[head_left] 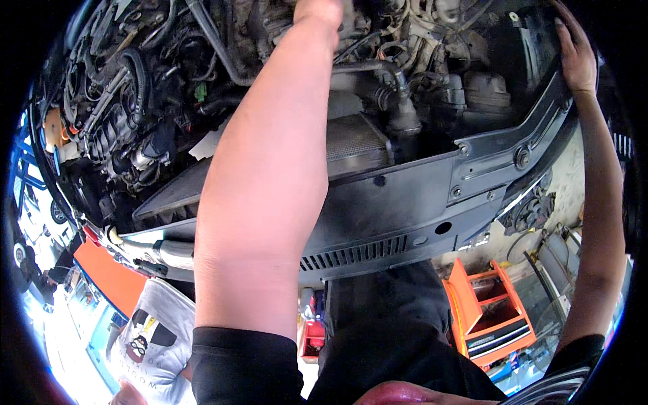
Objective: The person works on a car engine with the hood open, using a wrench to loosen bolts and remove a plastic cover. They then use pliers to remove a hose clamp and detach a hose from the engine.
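My left arm stretches forward across the front of an open car engine bay. My left hand (320, 12) reaches in among the engine parts at the far edge of the picture; its fingers are cut off, so what it touches is hidden. My right hand (578, 64) lies with fingers extended along the right side edge of the bay, near the metal front crossmember (496, 165). Below my left forearm sit a finned radiator-like core (368, 138) and a dark front panel (385, 202). A pipe (368, 66) runs just right of my left wrist.
Hoses and wiring (138, 84) crowd the bay's left side. An orange tool cart (499, 307) stands at the lower right, below a detached cooling fan (530, 212). At the lower left is another person in a light grey T-shirt (162, 331), by an orange panel (108, 277).
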